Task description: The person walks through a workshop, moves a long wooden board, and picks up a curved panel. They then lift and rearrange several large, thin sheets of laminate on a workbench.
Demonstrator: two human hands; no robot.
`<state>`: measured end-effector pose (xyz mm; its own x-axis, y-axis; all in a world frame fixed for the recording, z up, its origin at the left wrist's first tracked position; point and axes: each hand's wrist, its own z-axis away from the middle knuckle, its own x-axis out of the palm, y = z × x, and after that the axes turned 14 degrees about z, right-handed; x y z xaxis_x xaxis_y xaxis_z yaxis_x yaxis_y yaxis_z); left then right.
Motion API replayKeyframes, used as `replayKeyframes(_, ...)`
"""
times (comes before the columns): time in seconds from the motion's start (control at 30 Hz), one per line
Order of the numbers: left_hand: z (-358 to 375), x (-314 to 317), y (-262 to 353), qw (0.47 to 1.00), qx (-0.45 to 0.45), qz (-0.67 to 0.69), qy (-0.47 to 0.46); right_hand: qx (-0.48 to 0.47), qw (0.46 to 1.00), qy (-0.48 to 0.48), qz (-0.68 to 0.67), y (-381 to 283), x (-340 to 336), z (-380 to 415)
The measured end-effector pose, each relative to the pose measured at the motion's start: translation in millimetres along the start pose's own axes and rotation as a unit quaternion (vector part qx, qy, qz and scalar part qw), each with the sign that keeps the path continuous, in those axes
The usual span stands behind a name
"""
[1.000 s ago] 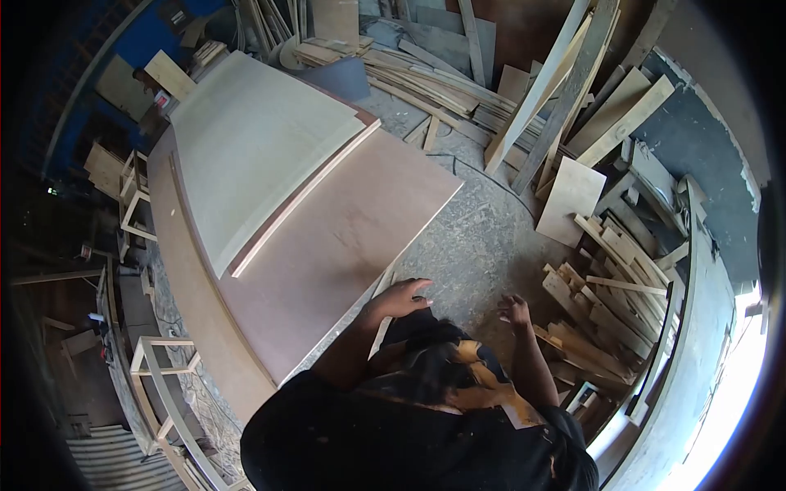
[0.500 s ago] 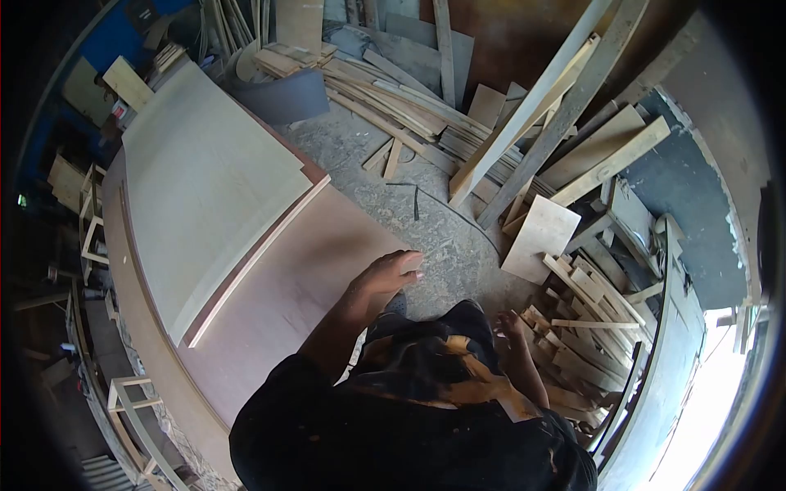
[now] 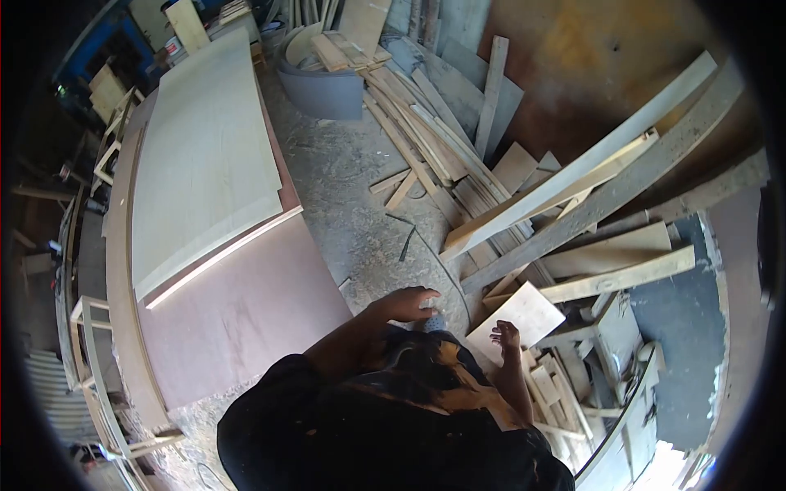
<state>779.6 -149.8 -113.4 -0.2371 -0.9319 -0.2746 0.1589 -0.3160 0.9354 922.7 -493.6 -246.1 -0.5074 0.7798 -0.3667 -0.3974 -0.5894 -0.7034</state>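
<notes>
My left hand (image 3: 409, 304) hangs in front of my body, empty, its fingers loosely bent with the thumb apart from them. To its left lies a large workbench topped with a reddish-brown sheet (image 3: 246, 327), and a pale plywood panel (image 3: 209, 164) rests on the bench's far part. My right hand (image 3: 505, 334) is raised at my right side with slightly curled, parted fingers and nothing in them. In this view it overlaps a light square board (image 3: 532, 315) that leans among the scrap wood. One shoe (image 3: 435, 322) shows below my left hand.
Long timber strips (image 3: 426, 135) lie piled on the dusty floor (image 3: 319, 172). Slanting planks (image 3: 589, 176) lean at the right, above offcuts (image 3: 553, 393). A curved grey panel (image 3: 323, 92) stands beyond the bench. A thin cable (image 3: 430, 250) crosses the floor. Wooden frames (image 3: 102, 344) stand at the left.
My view has turned to the right, so the bench has shifted left. My right hand has come up, and my left hand has moved away from the bench edge.
</notes>
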Motion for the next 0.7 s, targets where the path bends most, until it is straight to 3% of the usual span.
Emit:
replayKeyframes(0.1, -16, -7, 21, 0.998, -0.028, 0.055, 0.021, 0.003, 0.999, -0.044, 0.005, -35, -18, -44)
replayKeyframes(0.17, -12, -15, 12, 0.991, -0.043, 0.038, 0.122, 0.014, 0.996, -0.087, 0.025, -44, -17, -82)
replayKeyframes(0.3, 5, -23, -24, 0.972, -0.119, 0.013, 0.200, 0.052, 0.982, -0.182, -0.019, -95, 17, -119)
replayKeyframes(0.4, 20, -42, -25, 0.963, -0.136, -0.001, 0.233, 0.016, 0.975, -0.210, 0.064, -130, 62, -140)
replayKeyframes(0.43, 22, -54, -21, 0.955, -0.183, 0.030, 0.231, 0.011, 0.973, -0.221, 0.064, -141, 78, -145)
replayKeyframes(0.6, 33, -110, -52, 0.912, -0.201, 0.024, 0.358, -0.122, 0.908, -0.392, 0.082, -171, 140, -212)
replayKeyframes(0.7, 27, -149, -56, 0.899, -0.200, 0.040, 0.387, -0.120, 0.914, -0.330, 0.201, -229, 154, -227)
